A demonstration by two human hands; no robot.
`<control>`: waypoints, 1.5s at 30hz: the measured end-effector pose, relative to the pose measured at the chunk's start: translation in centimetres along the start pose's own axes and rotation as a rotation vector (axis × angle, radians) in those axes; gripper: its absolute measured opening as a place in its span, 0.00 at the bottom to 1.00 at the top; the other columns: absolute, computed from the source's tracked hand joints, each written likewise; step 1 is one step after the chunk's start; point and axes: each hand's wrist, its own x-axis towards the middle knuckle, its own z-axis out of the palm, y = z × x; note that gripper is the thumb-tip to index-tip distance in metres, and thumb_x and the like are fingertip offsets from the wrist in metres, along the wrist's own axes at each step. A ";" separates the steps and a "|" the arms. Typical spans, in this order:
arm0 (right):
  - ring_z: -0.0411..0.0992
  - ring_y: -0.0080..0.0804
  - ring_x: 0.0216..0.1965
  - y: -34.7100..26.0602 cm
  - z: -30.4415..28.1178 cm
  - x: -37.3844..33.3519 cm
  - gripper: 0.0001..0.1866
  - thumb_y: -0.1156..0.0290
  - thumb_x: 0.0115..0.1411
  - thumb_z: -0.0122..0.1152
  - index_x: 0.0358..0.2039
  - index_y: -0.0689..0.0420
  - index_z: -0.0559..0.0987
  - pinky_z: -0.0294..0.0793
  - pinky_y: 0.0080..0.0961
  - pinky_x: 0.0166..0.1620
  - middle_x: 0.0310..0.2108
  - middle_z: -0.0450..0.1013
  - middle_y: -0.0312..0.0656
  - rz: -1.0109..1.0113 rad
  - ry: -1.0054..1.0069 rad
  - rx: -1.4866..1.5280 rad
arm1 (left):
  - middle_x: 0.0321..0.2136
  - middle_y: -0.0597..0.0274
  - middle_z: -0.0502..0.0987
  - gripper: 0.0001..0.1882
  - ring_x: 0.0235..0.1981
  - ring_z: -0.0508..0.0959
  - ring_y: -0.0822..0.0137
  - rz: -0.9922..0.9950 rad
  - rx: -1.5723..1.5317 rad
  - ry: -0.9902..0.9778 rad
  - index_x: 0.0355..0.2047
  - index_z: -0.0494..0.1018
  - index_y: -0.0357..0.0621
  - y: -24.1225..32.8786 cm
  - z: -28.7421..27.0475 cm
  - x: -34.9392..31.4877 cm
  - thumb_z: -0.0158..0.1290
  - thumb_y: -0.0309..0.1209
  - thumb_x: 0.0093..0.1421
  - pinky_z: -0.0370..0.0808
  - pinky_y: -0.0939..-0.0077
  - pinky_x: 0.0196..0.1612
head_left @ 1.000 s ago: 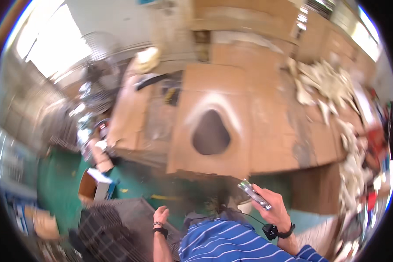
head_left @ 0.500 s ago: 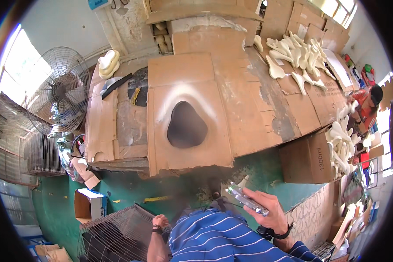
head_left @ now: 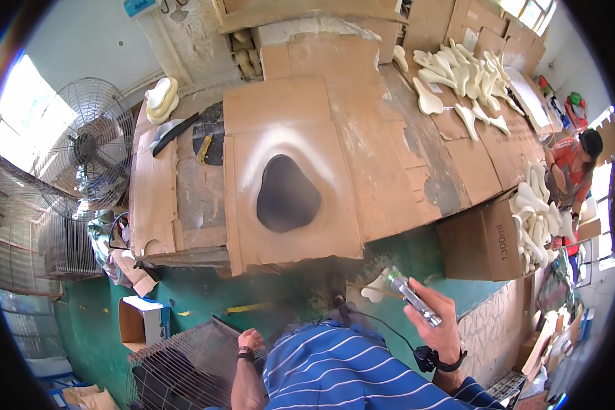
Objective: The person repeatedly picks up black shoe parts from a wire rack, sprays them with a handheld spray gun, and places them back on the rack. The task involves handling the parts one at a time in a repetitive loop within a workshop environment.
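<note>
Shows a shift, since half a second ago, of the right hand (head_left: 436,324) and its silver tool (head_left: 415,302) rightward and nearer the front edge of the table (head_left: 396,198). Grips the silver tool in bent right fingers, tip pointing up and left, apart from that edge and from the cardboard box (head_left: 477,246) farther right. Looks down past the tip onto green floor (head_left: 191,288), with a white piece (head_left: 374,290) just left of the tip in view. Holds the left hand (head_left: 251,339) low beside the rim of a wire rack (head_left: 184,352), fingers curled; cannot tell how tightly, or around what. Leaves a strip of green floor between wire rack and table, setting both hands apart from the ragged front edge. Carries, on the table, a cardboard sheet (head_left: 280,104) with a dark rounded patch (head_left: 288,195), set in from every side of the sheet. Runs on rightward as brown cardboard, up to a heap of cream pieces (head_left: 468,72) near the back. Ends leftward close beside a fan (head_left: 85,147).
</note>
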 end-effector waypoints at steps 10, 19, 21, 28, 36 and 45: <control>0.78 0.44 0.34 -0.6 1.2 1.0 0.30 0.81 0.50 0.69 0.56 0.59 0.75 0.76 0.30 0.38 0.37 0.78 0.50 -0.051 -0.141 0.085 | 0.29 0.57 0.77 0.20 0.25 0.78 0.63 -0.004 0.064 -0.072 0.52 0.70 0.36 1.9 0.6 0.5 0.55 0.29 0.61 0.77 0.68 0.24; 0.76 0.41 0.29 1.9 -0.1 1.3 0.28 0.83 0.50 0.68 0.54 0.63 0.76 0.74 0.27 0.33 0.33 0.77 0.50 -0.074 0.057 0.023 | 0.30 0.53 0.80 0.21 0.28 0.82 0.59 0.022 0.041 -0.044 0.54 0.70 0.32 2.4 1.9 0.3 0.55 0.29 0.62 0.75 0.72 0.25; 0.76 0.42 0.29 1.6 -0.4 1.5 0.28 0.83 0.50 0.68 0.54 0.63 0.76 0.74 0.28 0.33 0.33 0.77 0.50 -0.061 0.053 0.025 | 0.32 0.52 0.79 0.20 0.28 0.81 0.57 -0.008 0.084 -0.063 0.54 0.69 0.34 1.9 1.9 0.5 0.52 0.30 0.63 0.76 0.67 0.25; 0.76 0.46 0.30 2.3 -1.9 -0.4 0.30 0.82 0.49 0.68 0.56 0.61 0.75 0.74 0.29 0.35 0.35 0.78 0.50 -0.013 0.000 -0.022 | 0.30 0.51 0.77 0.19 0.27 0.79 0.51 0.015 0.123 -0.066 0.53 0.69 0.35 0.5 1.3 1.9 0.43 0.34 0.67 0.77 0.53 0.26; 0.77 0.46 0.32 1.4 -1.4 -0.1 0.30 0.82 0.49 0.69 0.55 0.61 0.76 0.75 0.30 0.37 0.35 0.78 0.51 -0.040 -0.173 0.070 | 0.27 0.58 0.76 0.20 0.22 0.78 0.64 0.006 0.230 0.000 0.54 0.70 0.36 2.7 3.4 0.3 0.53 0.31 0.64 0.76 0.70 0.21; 0.77 0.46 0.30 2.4 -2.0 -0.1 0.31 0.83 0.48 0.68 0.56 0.60 0.75 0.75 0.30 0.35 0.34 0.77 0.51 -0.055 -0.108 0.041 | 0.29 0.54 0.79 0.20 0.25 0.80 0.59 -0.013 0.217 -0.049 0.53 0.71 0.36 3.9 2.8 0.7 0.54 0.30 0.63 0.79 0.63 0.25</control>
